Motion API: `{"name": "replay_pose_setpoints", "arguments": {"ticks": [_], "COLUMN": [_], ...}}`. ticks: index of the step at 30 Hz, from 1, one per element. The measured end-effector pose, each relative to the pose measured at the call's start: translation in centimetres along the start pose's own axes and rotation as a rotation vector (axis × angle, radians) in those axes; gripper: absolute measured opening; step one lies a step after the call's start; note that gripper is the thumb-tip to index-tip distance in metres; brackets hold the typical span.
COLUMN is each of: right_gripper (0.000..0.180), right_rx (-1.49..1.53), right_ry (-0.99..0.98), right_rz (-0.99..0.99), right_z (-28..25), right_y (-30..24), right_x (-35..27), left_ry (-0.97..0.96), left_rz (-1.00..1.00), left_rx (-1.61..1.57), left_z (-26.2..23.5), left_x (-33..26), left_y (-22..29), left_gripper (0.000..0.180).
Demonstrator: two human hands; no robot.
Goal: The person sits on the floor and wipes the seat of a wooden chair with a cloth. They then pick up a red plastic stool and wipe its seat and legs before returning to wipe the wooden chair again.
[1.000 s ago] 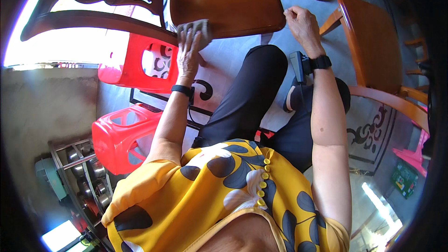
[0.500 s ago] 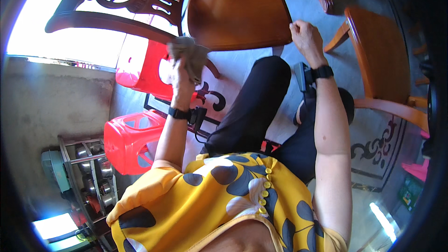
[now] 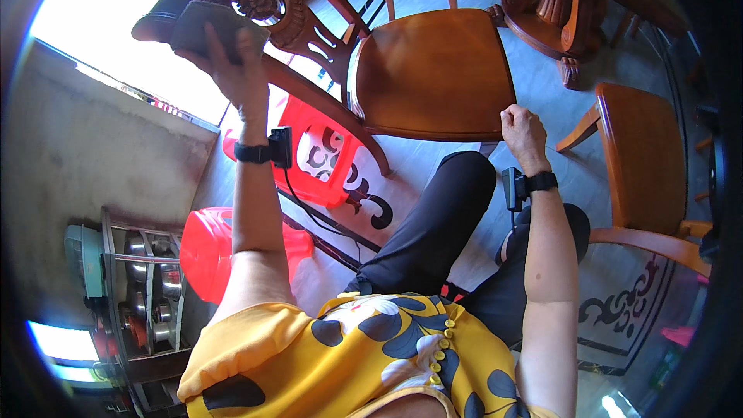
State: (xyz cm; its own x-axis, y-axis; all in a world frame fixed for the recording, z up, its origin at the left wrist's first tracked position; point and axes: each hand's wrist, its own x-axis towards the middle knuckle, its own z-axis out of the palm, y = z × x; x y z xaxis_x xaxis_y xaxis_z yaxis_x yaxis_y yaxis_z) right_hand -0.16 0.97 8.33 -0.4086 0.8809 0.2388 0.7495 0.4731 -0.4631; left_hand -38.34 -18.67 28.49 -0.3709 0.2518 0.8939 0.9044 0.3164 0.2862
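Observation:
A wooden chair [image 3: 433,70] with a smooth brown seat and a carved backrest lies in front of me, its back toward the left. My left hand [image 3: 238,77] is raised to the top end of the backrest. It presses a folded grey-brown cloth [image 3: 207,25] there, the fingers spread over it. At the seat's near right corner, my right hand [image 3: 525,138] is closed with curled fingers on the edge. Its fingertips are partly hidden. Each wrist wears a black strap with a small dark device.
Two red plastic stools [image 3: 207,255] stand at the left, beside a metal rack [image 3: 143,263] holding pots. A second wooden chair [image 3: 642,155] is at the right. The carved table base [image 3: 549,11] stands at the far right. A bright window [image 3: 101,8] is at upper left.
My left hand has moved up and left with the cloth, from near the seat to the backrest's top end. My right hand stays at the seat corner. The view has shifted.

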Motion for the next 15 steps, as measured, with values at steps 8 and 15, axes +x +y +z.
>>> {"name": "replay_pose_setpoints", "arguments": {"ticks": [8, 15], "right_gripper": [0.023, 0.027], "right_rx": [-0.037, -0.075], "right_ry": [-0.060, -0.171], "right_rz": [-0.077, -0.039], "right_z": [0.2, 0.0], "right_y": [-0.3, -0.4], "right_x": [0.1, -0.2], "left_ry": [0.405, 0.278], "left_rz": [0.003, -0.122], "left_rx": [-0.250, -0.170], "left_z": [2.9, 5.0], "left_x": [4.3, -1.3], "left_y": [-4.1, -3.4], "left_gripper": [0.096, 0.091]}}
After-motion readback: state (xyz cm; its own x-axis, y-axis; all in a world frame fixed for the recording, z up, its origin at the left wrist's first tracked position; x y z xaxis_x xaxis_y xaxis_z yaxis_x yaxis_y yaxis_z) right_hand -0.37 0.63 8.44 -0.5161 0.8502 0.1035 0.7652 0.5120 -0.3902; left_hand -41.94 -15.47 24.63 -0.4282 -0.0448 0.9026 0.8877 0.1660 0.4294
